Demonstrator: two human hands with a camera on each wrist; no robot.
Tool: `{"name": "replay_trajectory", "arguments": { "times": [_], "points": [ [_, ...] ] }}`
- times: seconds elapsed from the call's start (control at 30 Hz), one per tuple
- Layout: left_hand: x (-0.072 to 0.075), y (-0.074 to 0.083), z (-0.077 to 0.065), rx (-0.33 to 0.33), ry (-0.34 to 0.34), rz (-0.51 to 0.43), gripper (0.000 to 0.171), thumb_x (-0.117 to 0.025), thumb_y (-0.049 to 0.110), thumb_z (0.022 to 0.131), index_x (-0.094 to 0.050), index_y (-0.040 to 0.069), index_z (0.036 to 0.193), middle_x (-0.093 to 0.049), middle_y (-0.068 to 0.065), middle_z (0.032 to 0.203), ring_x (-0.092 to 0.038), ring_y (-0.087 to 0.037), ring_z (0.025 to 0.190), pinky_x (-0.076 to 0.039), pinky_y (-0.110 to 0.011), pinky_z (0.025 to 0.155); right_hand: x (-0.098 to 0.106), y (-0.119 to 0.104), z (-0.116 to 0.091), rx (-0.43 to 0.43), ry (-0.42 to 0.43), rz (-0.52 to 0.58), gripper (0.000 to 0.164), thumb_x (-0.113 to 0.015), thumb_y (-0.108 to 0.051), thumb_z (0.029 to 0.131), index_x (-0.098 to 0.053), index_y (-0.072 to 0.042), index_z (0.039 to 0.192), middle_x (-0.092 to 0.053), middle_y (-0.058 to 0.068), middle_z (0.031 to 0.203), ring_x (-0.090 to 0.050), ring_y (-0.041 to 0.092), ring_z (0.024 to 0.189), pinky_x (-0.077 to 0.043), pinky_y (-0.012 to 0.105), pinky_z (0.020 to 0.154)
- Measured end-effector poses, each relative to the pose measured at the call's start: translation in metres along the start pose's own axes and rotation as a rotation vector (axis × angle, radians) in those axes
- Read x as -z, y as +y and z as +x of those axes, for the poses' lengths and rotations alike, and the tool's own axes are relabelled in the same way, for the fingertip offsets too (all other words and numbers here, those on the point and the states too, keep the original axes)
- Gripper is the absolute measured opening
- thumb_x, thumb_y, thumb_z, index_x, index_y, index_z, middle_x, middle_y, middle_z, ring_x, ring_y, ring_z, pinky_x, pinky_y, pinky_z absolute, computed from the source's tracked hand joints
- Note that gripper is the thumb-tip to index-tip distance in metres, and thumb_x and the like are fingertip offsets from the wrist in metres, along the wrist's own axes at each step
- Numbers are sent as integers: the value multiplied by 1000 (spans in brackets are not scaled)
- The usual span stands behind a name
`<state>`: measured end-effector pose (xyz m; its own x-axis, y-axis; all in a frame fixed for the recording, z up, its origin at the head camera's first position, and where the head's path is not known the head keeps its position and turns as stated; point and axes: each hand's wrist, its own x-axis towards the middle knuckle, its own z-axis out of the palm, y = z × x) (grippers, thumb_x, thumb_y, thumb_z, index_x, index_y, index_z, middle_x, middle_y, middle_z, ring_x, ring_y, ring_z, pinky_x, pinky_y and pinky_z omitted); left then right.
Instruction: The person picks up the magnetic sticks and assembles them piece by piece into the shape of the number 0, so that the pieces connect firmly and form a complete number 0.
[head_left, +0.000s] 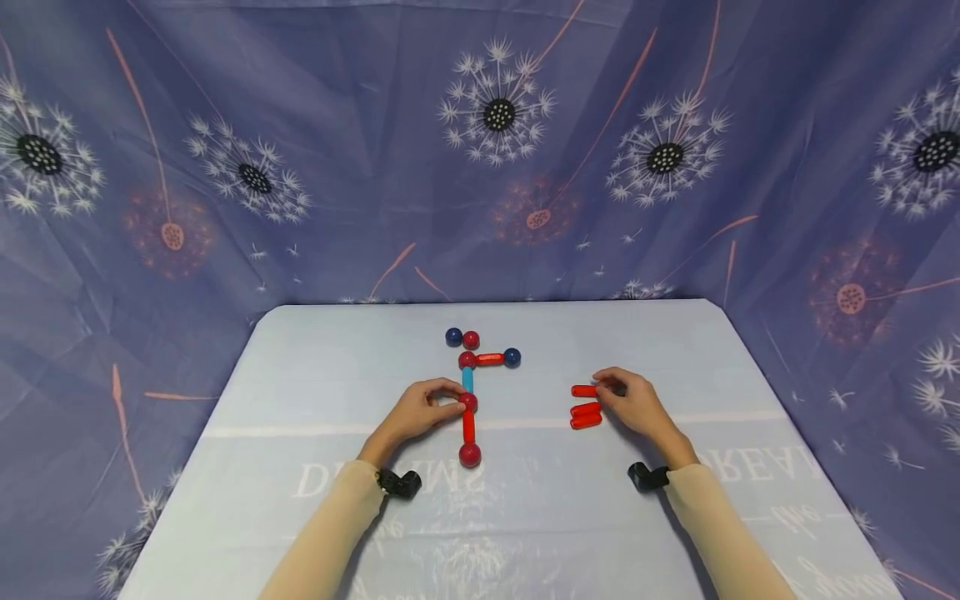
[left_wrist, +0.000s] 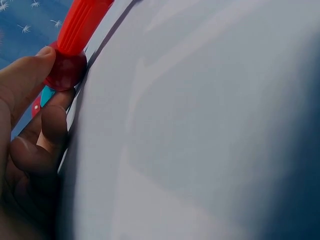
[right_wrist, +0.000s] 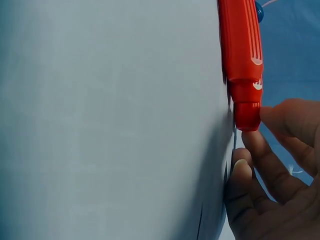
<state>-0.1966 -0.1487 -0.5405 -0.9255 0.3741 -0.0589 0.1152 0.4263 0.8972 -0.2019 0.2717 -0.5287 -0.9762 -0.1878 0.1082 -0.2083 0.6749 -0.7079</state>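
My left hand (head_left: pixel 420 410) pinches the middle red ball (left_wrist: pixel 67 70) of a joined ball-and-rod shape, thumb on one side and a finger on the other. From that ball a red rod (head_left: pixel 468 426) runs toward me to another red ball (head_left: pixel 469 454). A light-blue rod (head_left: pixel 467 380) leads away to a far red ball (head_left: pixel 467 360), where a red rod (head_left: pixel 490 359) branches right to a dark blue ball (head_left: pixel 512 357). On the right, my right hand (head_left: pixel 632 402) pinches the end of the farthest loose red rod (head_left: pixel 582 391) between thumb and fingers.
Two more loose red rods (head_left: pixel 586 416) lie side by side just nearer to me. Behind the joined shape sit a loose dark blue ball (head_left: pixel 453 337) and a loose red ball (head_left: pixel 471 339). The white-covered table (head_left: pixel 555 517) ends at a dandelion-patterned curtain (head_left: pixel 360 150).
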Motion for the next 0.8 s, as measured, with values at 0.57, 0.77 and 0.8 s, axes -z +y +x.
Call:
{"name": "replay_trajectory", "arguments": {
  "times": [0.57,0.77,0.8],
  "points": [
    [2,1,1,-2,19,18,29,-78,29,93,-74,21,121,-75,-1,112,-50,-12,54,-44,-23,53,2,-4,7,-88,-91,-31,25,-70,-13,97,-73,-3,119,-70,16,112,-62,26,96,-53,40,84],
    [1,1,2,1,16,17,29,-78,31,93,-74,21,121,-75,-1,113,-50,-13,54,-43,-23,53,2,-2,7,-78,-84,-47,23,-71,-15,97,-74,-4,116,-71,14,108,-63,26,96,-52,42,86],
    [1,1,2,3,16,15,29,-78,31,93,-74,22,121,-75,-1,113,-50,-13,54,-43,-23,53,2,-2,7,-77,-84,-43,22,-71,-15,97,-74,-4,116,-71,13,107,-63,26,96,-51,42,86]
  ]
}}
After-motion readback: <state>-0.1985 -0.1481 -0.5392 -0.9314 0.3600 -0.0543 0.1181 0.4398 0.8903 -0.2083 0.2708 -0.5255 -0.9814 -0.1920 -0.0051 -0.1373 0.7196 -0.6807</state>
